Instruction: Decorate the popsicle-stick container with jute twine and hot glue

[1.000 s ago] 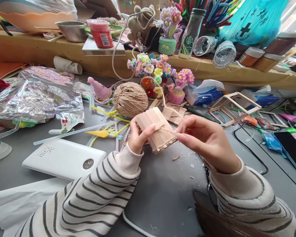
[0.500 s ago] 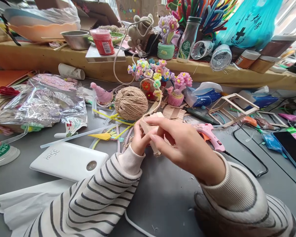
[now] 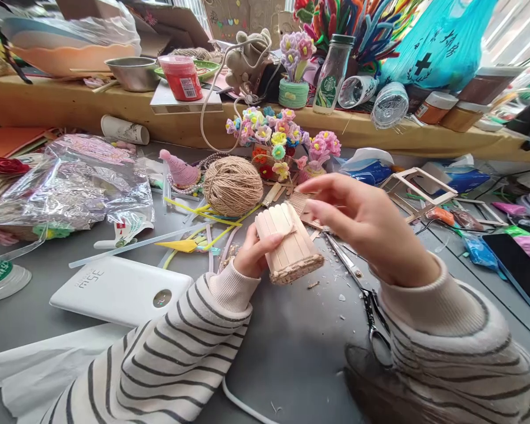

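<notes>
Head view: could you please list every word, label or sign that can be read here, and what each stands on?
"MSE", with smaller print above it blurred: white power bank.
Black cross, with characters too creased to read: teal plastic bag.
Round green logo, wording too small to read: glass bottle.
White label, print too small to read: red jar.

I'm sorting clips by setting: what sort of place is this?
Most likely a home craft workspace: a ball of jute twine, pipe-cleaner flowers, and a craft-stick pot in the left hand.
</notes>
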A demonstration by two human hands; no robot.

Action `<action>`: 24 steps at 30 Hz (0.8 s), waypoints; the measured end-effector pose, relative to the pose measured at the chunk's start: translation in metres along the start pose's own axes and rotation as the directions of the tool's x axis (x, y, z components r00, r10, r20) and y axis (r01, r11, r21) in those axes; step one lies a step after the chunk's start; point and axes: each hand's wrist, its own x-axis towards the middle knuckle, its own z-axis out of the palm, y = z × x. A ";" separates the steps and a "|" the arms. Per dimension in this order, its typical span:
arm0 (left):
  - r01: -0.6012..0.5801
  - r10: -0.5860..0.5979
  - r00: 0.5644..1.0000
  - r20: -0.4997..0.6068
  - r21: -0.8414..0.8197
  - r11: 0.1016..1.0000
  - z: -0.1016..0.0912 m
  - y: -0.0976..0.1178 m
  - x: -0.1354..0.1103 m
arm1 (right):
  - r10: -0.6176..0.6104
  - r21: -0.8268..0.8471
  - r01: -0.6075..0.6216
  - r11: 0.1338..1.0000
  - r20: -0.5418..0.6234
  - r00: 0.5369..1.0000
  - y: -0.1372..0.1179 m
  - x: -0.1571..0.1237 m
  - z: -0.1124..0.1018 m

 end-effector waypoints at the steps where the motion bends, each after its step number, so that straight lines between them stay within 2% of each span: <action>1: 0.032 -0.033 0.999 -0.034 -0.002 0.999 0.001 0.002 -0.001 | 0.059 -0.044 -0.061 0.997 -0.040 0.997 0.004 -0.006 -0.008; 2: 0.051 -0.052 0.996 -0.069 -0.016 0.999 0.003 0.004 -0.002 | 0.124 -0.112 -0.133 0.985 -0.083 0.989 0.009 -0.013 -0.017; 3: 0.076 -0.078 0.996 -0.050 -0.039 0.996 0.005 0.006 -0.004 | 0.192 -0.208 -0.214 0.954 -0.121 0.974 0.016 -0.020 -0.025; 4: 0.092 -0.094 0.995 -0.022 -0.064 0.994 0.008 0.009 -0.006 | 0.283 -0.345 -0.313 0.885 -0.137 0.949 0.024 -0.027 -0.032; 6: 0.126 -0.128 0.992 -0.012 -0.111 0.986 0.012 0.014 -0.011 | 0.465 -0.607 -0.445 0.658 -0.137 0.875 0.043 -0.040 -0.041; 8: 0.170 -0.175 0.984 -0.024 -0.144 0.975 0.015 0.017 -0.013 | 0.589 -0.774 -0.449 0.447 -0.123 0.799 0.062 -0.051 -0.043; 11: 0.201 -0.209 0.977 -0.036 -0.147 0.968 0.017 0.018 -0.014 | 0.604 -0.872 -0.396 0.289 -0.155 0.782 0.082 -0.061 -0.036; 13: 0.189 -0.198 0.978 -0.059 -0.127 0.974 0.017 0.018 -0.013 | 0.592 -0.897 -0.366 0.247 -0.160 0.790 0.090 -0.062 -0.030; 16: 0.157 -0.164 0.983 -0.078 -0.095 0.983 0.017 0.017 -0.013 | 0.612 -0.897 -0.360 0.256 -0.138 0.778 0.099 -0.059 -0.026; 20: 0.135 -0.143 0.980 -0.137 -0.066 0.989 0.016 0.015 -0.017 | 0.619 -0.852 -0.396 0.343 -0.112 0.778 0.110 -0.055 -0.025; 24: 0.165 -0.172 0.966 -0.191 -0.050 0.985 0.013 0.013 -0.017 | 0.615 -0.771 -0.479 0.420 -0.146 0.775 0.119 -0.052 -0.026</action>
